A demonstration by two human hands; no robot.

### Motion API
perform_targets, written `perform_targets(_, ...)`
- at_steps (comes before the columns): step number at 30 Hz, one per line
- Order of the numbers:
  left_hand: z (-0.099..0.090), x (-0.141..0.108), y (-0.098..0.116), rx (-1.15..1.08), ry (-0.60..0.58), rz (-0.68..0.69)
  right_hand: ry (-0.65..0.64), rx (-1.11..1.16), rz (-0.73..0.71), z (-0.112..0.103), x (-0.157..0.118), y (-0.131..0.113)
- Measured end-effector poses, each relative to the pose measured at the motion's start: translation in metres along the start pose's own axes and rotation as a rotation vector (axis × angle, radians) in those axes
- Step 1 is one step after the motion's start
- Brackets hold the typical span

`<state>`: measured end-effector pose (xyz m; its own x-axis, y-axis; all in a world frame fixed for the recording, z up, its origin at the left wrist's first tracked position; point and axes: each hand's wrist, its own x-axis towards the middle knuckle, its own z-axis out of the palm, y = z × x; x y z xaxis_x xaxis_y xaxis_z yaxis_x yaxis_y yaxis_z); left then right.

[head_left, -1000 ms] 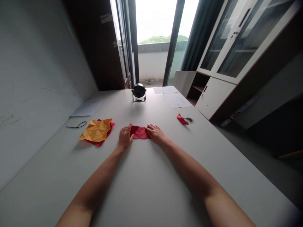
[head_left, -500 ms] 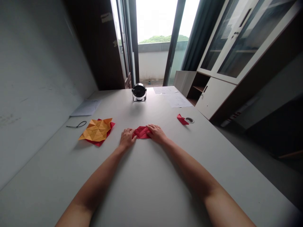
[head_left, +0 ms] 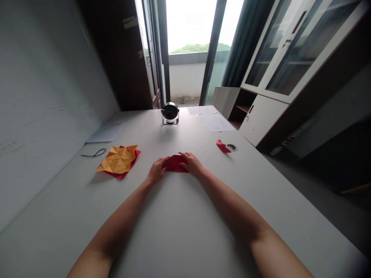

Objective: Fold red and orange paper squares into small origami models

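Note:
A folded piece of red origami paper (head_left: 175,163) is held between my two hands at the middle of the white table, its near side tilted up and in shade. My left hand (head_left: 157,169) grips its left end, fingers curled behind and thumb on the near side. At the right end, my right hand (head_left: 192,163) pinches the paper, with the thumb in front and the fingers along the top edge. The fingertips behind the paper are partly hidden.
On the left, creased orange paper (head_left: 118,160) lies over red paper (head_left: 137,153), near a black cord (head_left: 97,153). To the right are a small folded red paper (head_left: 223,146) and a tape roll (head_left: 232,147). A round black device (head_left: 170,112) stands behind; printed sheets (head_left: 218,124) lie farther back.
The red paper between my hands has been lifted and tilted from flat, so a darker, smoother face shows. My left hand has shifted slightly right, its fingers now gripping the paper's end.

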<state>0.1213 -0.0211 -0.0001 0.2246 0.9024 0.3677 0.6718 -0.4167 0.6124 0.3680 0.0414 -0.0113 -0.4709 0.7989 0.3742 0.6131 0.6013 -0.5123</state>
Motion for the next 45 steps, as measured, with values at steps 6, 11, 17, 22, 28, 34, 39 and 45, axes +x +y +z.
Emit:
perform_targets(6,-0.004,0.001,0.001,-0.103,0.117,-0.010,0.110,0.593,0.135,-0.002,0.006,-0.003)
perform_targets(11,-0.012,0.001,0.004,-0.044,0.227,0.004,0.187,0.893,0.159,-0.012,0.009,-0.017)
perform_targets(17,-0.021,0.002,0.005,0.136,0.263,-0.063,0.136,0.603,-0.078,-0.017,0.003,-0.051)
perform_targets(22,-0.027,0.004,-0.007,0.294,0.277,-0.186,-0.042,0.178,-0.354,-0.012,-0.005,-0.072)
perform_targets(28,-0.022,0.005,-0.020,0.056,0.181,-0.178,-0.114,0.076,-0.293,-0.006,-0.006,-0.061)
perform_targets(34,-0.019,0.005,-0.016,-0.130,0.174,-0.226,-0.126,0.059,-0.318,-0.001,-0.005,-0.051)
perform_targets(39,-0.016,0.003,-0.012,-0.321,0.139,-0.196,-0.102,-0.006,-0.331,0.002,-0.004,-0.046)
perform_targets(45,-0.013,0.004,-0.012,-0.534,0.113,-0.257,-0.036,-0.061,-0.297,0.002,-0.005,-0.045)
